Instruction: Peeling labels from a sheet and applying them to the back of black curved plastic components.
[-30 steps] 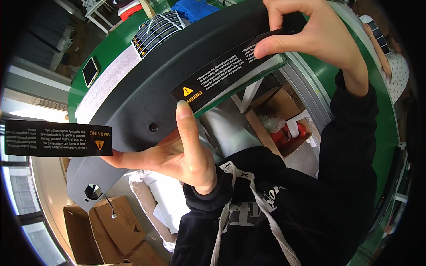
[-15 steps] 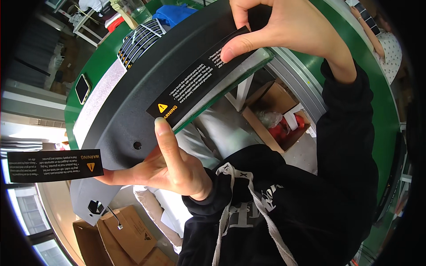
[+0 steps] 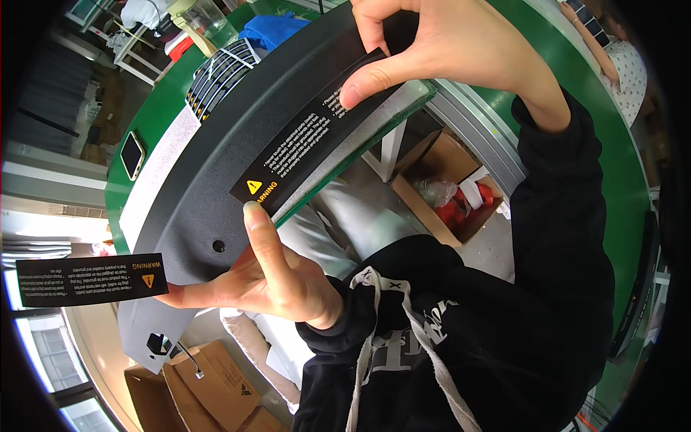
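Note:
A long black warning label [image 3: 299,140] with a yellow triangle lies along the lower edge of a curved black plastic panel [image 3: 209,180]. At its upper end, my right hand [image 3: 432,50] pinches with the thumb on the label's face and fingers at the panel's far side. My left hand [image 3: 284,281] is spread, thumb tip at the label's lower corner by the triangle. On its outstretched index fingertip hangs a second warning label [image 3: 93,279], stuck there by one end. The other left fingers are partly hidden.
The panel rests on a green table [image 3: 504,115] near its glass-like edge. A phone [image 3: 133,155], a curved sheet of labels [image 3: 219,75] and a blue cloth [image 3: 273,32] lie beyond. Cardboard boxes [image 3: 209,381] stand below. Another person [image 3: 622,75] is at the far right.
The panel, its label and both my hands have shifted slightly left and down in view. The second label on my left index finger has sunk a little. Both hands keep the same pose.

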Available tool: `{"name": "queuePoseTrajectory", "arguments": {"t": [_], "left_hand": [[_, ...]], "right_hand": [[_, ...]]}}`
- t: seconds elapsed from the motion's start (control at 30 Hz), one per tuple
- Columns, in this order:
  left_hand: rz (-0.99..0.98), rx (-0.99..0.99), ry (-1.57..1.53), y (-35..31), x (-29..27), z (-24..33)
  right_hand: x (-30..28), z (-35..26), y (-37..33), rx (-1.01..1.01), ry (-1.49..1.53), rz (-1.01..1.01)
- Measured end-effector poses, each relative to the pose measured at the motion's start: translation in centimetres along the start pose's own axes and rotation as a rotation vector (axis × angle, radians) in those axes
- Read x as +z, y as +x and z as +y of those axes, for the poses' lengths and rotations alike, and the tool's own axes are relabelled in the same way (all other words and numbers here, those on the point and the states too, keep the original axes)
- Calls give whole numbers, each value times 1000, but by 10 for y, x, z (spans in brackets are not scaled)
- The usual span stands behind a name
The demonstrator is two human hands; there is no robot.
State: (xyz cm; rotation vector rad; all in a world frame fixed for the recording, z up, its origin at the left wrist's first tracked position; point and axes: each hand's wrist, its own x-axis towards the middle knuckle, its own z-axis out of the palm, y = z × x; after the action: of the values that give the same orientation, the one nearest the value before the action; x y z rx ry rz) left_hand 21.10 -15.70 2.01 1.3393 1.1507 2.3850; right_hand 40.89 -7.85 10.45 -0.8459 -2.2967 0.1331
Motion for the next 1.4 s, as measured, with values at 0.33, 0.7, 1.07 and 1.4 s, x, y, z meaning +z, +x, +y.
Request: {"name": "queuePoseTrajectory", "arguments": {"t": [0.33, 0.7, 1.07, 1.4], "left_hand": [[-44, 184, 118, -2, -10, -12], [191, -170, -377, -12, 11, 1], [72, -58, -97, -5, 0, 0], [46, -98, -23, -12, 1, 4]], "right_hand": [[-25, -26, 0, 117, -437, -184], [122, -84, -8, -275, 63, 691], [114, 15, -61, -149, -398, 811], [152, -65, -47, -249, -181, 704]]}}
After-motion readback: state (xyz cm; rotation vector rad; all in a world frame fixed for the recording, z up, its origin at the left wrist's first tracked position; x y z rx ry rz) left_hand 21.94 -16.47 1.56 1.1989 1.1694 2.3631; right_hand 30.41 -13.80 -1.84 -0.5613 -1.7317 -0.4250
